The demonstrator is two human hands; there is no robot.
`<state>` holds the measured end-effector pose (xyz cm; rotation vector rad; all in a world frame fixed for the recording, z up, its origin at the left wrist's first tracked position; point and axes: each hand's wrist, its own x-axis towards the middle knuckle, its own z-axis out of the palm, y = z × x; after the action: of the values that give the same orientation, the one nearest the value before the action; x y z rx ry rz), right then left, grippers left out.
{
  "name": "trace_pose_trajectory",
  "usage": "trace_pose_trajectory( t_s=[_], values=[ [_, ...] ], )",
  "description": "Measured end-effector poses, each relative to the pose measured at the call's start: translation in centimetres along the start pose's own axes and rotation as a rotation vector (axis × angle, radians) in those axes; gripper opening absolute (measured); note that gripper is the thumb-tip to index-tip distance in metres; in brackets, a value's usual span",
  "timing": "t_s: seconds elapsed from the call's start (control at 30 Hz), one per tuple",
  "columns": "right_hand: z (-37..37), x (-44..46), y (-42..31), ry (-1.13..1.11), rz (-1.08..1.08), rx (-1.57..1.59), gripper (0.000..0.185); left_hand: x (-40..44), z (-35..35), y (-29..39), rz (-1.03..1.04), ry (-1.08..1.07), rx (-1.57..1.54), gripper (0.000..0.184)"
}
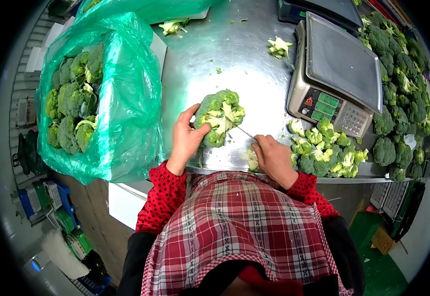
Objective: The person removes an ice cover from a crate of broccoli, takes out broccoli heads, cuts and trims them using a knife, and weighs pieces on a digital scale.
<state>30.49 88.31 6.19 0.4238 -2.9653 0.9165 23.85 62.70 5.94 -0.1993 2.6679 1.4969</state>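
A broccoli head is tipped with its pale cut stem side facing up, above the metal table. My left hand grips it from the left, thumb on the near side. In my right hand is a thin knife, its blade reaching to the stems on the right of the head. Just left of my right hand lies a pale stem piece, partly covered by the hand. A pile of cut broccoli florets sits to the right of that hand.
A box lined with a green plastic bag holds several broccoli heads on the left. A scale stands at the right, with stacked broccoli beyond it. Stem trimmings lie farther back.
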Motion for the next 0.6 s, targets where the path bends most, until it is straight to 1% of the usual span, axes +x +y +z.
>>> trace_pose_trajectory(
  t_s=[0.07, 0.13, 0.17, 0.23, 0.27, 0.33, 0.37, 0.4, 0.43, 0.47, 0.5, 0.53, 0.57, 0.6],
  values=[
    [0.3, 0.0, 0.3, -0.022, -0.021, -0.127, 0.012, -0.3, 0.2, 1.0, 0.017, 0.001, 0.032, 0.06],
    [0.9, 0.0, 1.0, -0.011, -0.025, -0.166, 0.011, -0.5, 0.4, 2.1, 0.15, 0.022, 0.148, 0.058],
    [1.2, -0.1, 1.3, 0.002, -0.031, -0.201, 0.012, -0.7, 0.8, 2.6, 0.15, 0.018, 0.144, 0.058],
    [2.3, 0.3, 2.2, 0.027, -0.025, -0.209, 0.012, -1.0, 1.7, 3.4, 0.325, 0.084, 0.237, 0.056],
    [2.7, 0.6, 2.4, 0.05, -0.023, -0.211, 0.013, -1.1, 1.9, 3.4, 0.33, 0.077, 0.232, 0.056],
    [2.6, 1.1, 2.8, 0.052, -0.02, -0.208, 0.009, -0.7, 2.1, 3.5, 0.273, 0.082, 0.202, 0.058],
    [2.3, 1.0, 2.6, -0.025, 0.035, -0.038, 0.007, -0.3, 1.7, 3.2, 0.166, 0.028, 0.151, 0.057],
    [2.1, 0.7, 2.3, -0.103, 0.089, 0.135, 0.007, -0.3, 1.3, 2.9, 0.165, 0.027, 0.153, 0.057],
    [2.8, 0.2, 2.7, -0.165, 0.189, 0.34, 0.015, -0.2, 1.0, 2.5, 0.088, -0.01, 0.087, 0.057],
    [2.1, 0.5, 2.8, -0.162, 0.189, 0.339, 0.015, 0.0, 0.8, 2.0, 0.012, -0.047, 0.019, 0.056],
    [0.7, 1.1, 2.5, -0.399, 0.502, 0.872, 0.018, -0.1, 0.9, 0.9, 0.009, -0.05, -0.086, 0.06],
    [-0.4, 1.5, 2.2, -0.637, 0.817, 1.407, 0.021, -0.2, 0.5, 0.3, 0.006, -0.049, -0.084, 0.06],
    [-1.0, 1.2, 2.0, -0.575, 0.741, 1.332, 0.025, -0.4, 0.0, 0.5, -0.094, -0.113, -0.171, 0.063],
    [-1.2, 1.2, 2.2, -0.498, 0.659, 1.149, 0.022, -0.5, -0.6, 0.6, -0.193, -0.176, -0.259, 0.067]
  ],
)
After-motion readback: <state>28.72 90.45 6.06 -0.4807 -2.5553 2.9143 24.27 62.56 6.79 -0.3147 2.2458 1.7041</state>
